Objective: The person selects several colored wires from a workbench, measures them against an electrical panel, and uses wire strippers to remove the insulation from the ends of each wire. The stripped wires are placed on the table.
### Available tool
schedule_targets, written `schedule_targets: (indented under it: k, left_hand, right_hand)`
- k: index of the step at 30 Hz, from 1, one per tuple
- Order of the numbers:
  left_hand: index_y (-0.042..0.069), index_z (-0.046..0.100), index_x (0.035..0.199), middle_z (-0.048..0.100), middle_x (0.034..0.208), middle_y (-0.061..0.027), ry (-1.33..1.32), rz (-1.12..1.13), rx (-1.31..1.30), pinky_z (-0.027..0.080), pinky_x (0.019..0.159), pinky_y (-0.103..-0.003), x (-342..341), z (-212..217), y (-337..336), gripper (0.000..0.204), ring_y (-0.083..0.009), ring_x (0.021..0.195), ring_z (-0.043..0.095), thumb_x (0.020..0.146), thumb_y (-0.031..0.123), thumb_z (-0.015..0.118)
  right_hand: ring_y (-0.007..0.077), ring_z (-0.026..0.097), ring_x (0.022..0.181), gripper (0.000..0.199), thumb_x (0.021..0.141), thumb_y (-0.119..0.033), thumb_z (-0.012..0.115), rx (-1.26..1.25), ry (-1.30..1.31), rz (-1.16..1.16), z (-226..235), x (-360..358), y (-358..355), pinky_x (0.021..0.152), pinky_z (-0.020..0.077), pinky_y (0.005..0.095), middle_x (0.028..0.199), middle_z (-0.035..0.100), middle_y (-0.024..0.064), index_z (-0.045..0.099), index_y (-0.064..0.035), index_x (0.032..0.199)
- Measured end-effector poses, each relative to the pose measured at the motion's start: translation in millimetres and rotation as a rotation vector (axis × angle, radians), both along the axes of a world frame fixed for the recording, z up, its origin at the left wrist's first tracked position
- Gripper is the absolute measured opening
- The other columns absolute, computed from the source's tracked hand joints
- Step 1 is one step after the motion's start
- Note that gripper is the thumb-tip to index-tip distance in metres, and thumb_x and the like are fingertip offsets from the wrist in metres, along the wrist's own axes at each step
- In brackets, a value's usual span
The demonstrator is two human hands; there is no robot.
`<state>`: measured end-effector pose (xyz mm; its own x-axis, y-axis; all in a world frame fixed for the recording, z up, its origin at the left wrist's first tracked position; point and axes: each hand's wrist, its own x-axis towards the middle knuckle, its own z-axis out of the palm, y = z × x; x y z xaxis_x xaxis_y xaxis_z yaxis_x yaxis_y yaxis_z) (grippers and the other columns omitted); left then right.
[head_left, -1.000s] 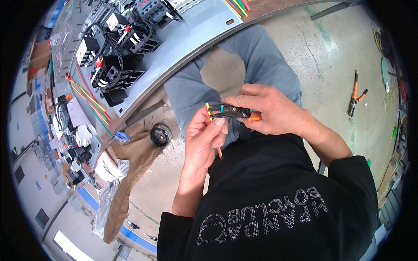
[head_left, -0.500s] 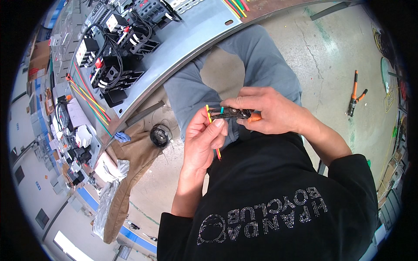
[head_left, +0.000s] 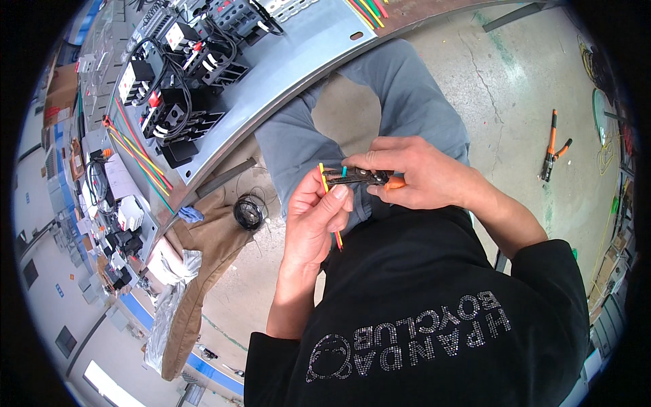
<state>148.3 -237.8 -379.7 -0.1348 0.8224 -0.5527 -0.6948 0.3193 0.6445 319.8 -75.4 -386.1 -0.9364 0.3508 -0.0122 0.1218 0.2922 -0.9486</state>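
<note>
My left hand (head_left: 308, 220) is closed around a few thin coloured tubes or wires (head_left: 322, 172), yellow and red, whose lower ends stick out below the palm. In my right hand (head_left: 422, 173) is a pair of wire strippers (head_left: 369, 177) with black jaws and orange grips. The tool's head reaches left to the upper ends of the thin lengths, close by my left thumb. A short green piece (head_left: 344, 171) shows at the jaws; whether it is gripped there I cannot tell. Both hands are over my lap.
A grey metal panel (head_left: 298, 68) with black electrical devices and cables (head_left: 180, 112) is on the bench ahead. Coloured strips (head_left: 146, 159) lie at its left edge. Orange-handled pliers (head_left: 551, 149) lie on the floor at right, a black wire coil (head_left: 249, 211) on the left.
Almost nothing differs. My left hand and the lower ends of the thin lengths have shifted very slightly; the strippers keep their place at the upper ends.
</note>
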Motion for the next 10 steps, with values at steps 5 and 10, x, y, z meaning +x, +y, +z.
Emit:
schedule_targets:
  k: [5, 10]
  left_hand:
    - [0.008, 0.060, 0.119, 0.060, 0.082, -0.0033, 0.009, 0.004, -0.004, 0.027, 0.047, -0.019, -0.2, -2.8, -0.7, 0.019, -0.0027, 0.051, 0.035, 0.100, 0.012, 0.065]
    - [0.008, 0.060, 0.119, 0.060, 0.082, -0.0031, 0.010, 0.002, 0.009, 0.027, 0.047, -0.019, 0.3, -2.2, -0.7, 0.020, -0.0027, 0.051, 0.035, 0.100, 0.013, 0.065]
  right_hand:
    - [0.0365, 0.064, 0.080, 0.046, 0.080, -0.010, 0.070, -0.006, -0.016, -0.007, 1.5, -0.9, -1.2, 0.072, 0.0522, 0.0439, 0.086, 0.060, 0.0142, 0.067, -0.0101, 0.126]
    - [0.0366, 0.065, 0.081, 0.048, 0.080, -0.010, 0.070, -0.022, -0.023, -0.005, -0.2, -0.5, -2.2, 0.073, 0.0526, 0.0441, 0.089, 0.061, 0.0149, 0.066, -0.0101, 0.128]
